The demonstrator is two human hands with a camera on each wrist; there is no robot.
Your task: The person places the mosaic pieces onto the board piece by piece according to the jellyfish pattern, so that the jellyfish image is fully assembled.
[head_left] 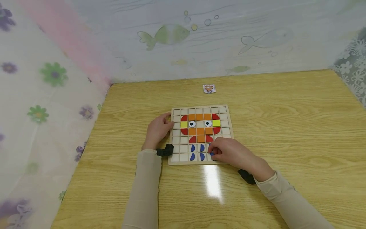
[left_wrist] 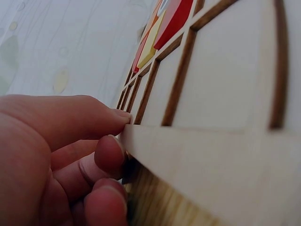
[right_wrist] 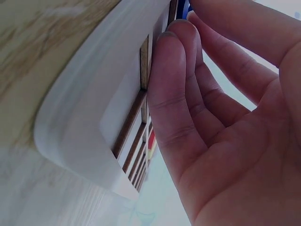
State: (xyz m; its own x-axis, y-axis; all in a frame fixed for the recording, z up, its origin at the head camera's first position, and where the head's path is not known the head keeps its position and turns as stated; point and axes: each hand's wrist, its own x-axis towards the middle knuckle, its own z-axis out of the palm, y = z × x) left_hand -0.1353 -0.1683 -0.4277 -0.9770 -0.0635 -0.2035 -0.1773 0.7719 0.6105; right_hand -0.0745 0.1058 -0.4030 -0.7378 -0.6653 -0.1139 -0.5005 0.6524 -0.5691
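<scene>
A square wooden grid board (head_left: 175,157) lies on the table. On it are red quarter-round pieces (head_left: 184,131), orange squares (head_left: 201,131), yellow squares (head_left: 216,123), two eye pieces (head_left: 192,124) and blue half-round pieces (head_left: 192,156) in the lower rows. My left hand (head_left: 158,129) holds the board's left edge; in the left wrist view the thumb (left_wrist: 101,117) lies on the rim, curled fingers below. Over the lower right cells, my right hand (head_left: 233,152) pinches a blue half-round piece (right_wrist: 182,10), mostly hidden by the fingers.
A small card (head_left: 209,88) with a printed pattern lies beyond the board. Behind the wood-grain table (head_left: 286,121) stands a wall (head_left: 217,47) painted with fish; a flowered wall (head_left: 51,105) borders the left side. Black wrist devices (head_left: 166,150) sit at both wrists.
</scene>
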